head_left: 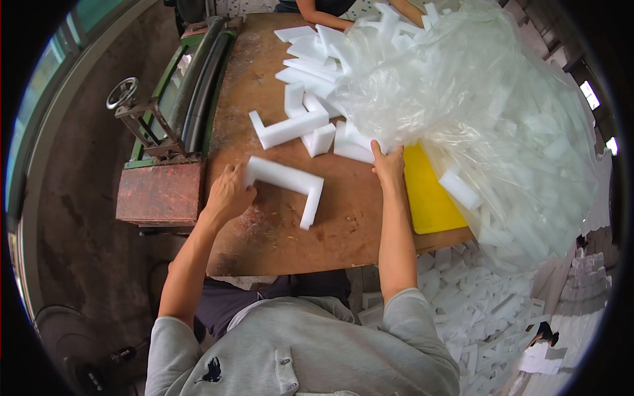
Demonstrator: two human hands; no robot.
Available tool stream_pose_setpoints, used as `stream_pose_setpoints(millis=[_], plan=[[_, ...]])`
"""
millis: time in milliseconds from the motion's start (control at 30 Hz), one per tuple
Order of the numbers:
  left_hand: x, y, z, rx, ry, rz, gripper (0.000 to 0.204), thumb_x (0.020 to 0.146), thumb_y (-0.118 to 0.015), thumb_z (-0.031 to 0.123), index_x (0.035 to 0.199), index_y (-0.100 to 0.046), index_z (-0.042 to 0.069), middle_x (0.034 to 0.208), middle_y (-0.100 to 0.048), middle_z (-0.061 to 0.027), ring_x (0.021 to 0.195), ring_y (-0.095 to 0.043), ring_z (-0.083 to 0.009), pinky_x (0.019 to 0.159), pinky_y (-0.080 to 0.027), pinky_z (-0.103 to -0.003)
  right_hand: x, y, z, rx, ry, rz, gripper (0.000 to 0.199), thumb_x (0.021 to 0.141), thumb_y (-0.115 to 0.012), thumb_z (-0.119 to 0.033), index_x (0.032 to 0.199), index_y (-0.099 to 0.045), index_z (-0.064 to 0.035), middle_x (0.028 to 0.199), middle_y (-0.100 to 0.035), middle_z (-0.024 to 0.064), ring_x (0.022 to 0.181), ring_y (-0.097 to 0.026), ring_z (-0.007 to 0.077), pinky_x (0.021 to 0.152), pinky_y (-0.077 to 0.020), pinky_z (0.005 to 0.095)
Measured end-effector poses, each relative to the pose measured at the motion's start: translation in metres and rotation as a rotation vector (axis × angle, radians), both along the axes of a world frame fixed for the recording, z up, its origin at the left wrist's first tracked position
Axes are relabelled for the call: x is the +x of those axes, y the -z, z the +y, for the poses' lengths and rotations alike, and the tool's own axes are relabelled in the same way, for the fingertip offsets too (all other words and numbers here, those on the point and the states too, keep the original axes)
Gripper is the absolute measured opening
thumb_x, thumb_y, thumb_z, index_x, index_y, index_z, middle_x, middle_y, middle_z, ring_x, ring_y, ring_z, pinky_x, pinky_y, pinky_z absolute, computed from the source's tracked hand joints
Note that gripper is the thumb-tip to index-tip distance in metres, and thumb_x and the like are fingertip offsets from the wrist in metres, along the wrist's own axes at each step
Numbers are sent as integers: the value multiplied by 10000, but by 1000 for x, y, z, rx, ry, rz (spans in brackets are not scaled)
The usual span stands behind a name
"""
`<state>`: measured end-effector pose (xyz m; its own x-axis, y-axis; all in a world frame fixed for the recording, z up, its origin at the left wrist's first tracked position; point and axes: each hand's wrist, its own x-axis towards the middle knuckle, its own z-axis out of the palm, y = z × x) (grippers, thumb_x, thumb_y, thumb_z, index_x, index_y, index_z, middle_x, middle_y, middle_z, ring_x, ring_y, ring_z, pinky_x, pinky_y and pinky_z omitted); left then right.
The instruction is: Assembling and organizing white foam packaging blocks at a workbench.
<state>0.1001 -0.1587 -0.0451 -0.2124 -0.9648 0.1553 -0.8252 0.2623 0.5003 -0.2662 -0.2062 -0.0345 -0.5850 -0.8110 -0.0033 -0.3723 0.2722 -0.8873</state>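
My left hand (229,191) grips one end of a white L-shaped foam piece (290,185) lying on the brown wooden table (264,237). My right hand (388,162) reaches forward and holds the edge of a large clear plastic bag (475,112) stuffed with white foam pieces, next to a white foam block (353,146). More L-shaped foam pieces (290,125) lie in a loose pile beyond my hands.
A yellow board (429,195) lies under the bag at the right. A green and rust-red machine with a hand wheel (165,132) stands at the table's left. Foam pieces (482,317) cover the floor at the right. Another person's arm (320,16) rests at the far edge.
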Motion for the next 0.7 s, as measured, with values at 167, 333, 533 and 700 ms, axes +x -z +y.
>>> stream_pose_setpoints(millis=[167,333,533,700], plan=[[26,7,14,44,-79,104,497,813,-613,154,1266,-550,-40,1104,-614,-300,1065,-593,-475,938,-488,-511,-13,32,-8,-230,53,-320,577,937,-690,-173,1426,-448,13,1031,-638,103,722,-631,176,544,-499,269],[58,5,37,-48,-229,316,431,851,-600,139,1239,-577,-47,1042,-634,-284,992,-618,-442,882,-492,-480,-37,32,102,-292,-185,-840,521,937,-632,-27,1429,-464,2,1076,-646,87,741,-609,148,584,-477,271],[64,-33,60,-133,-306,443,391,942,-616,144,1289,-578,-33,1045,-647,-244,926,-648,-373,833,-510,-415,-24,18,150,57,-597,-574,469,947,-652,-1,1402,-541,9,1036,-643,49,719,-569,71,535,-437,209],[86,-53,82,-168,-320,389,374,956,-629,135,1283,-584,-43,1076,-657,-232,955,-652,-358,855,-513,-395,75,27,95,242,-977,-325,446,932,-692,-1,1368,-600,-32,957,-607,17,690,-542,41,532,-438,200]])
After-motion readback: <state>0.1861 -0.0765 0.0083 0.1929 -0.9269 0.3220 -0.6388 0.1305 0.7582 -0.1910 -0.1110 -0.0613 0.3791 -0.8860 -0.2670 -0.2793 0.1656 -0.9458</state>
